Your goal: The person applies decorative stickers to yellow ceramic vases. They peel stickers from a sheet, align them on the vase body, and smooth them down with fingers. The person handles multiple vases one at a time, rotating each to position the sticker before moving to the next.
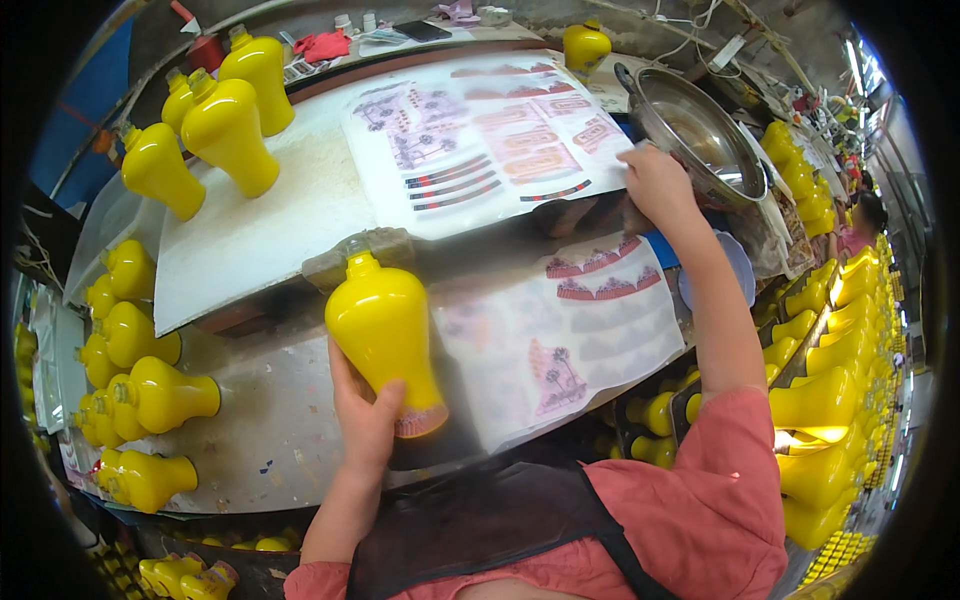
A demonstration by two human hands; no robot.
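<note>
My left hand (368, 415) is wrapped round the lower part of a glossy yellow vase (378, 318), which stands tilted with its neck away from me. A patterned pink band rings the vase's foot. On the raised white board lies a decal sheet (440, 195) printed with purple landscapes, orange-pink panels and dark curved strips. At its right edge my right hand (657, 185) is closed, thumb and fingers pinched on the sheet. A second decal sheet (600, 345), partly used, lies on the lower table, right of the vase.
Several yellow vases (228, 135) stand on the white board (290, 235); others (165, 395) line the left edge. A metal basin (695, 125) sits at the back right, with a pale bowl (735, 270) nearer. Racks of yellow vases (820, 400) fill the right side. A phone (422, 30) lies behind.
</note>
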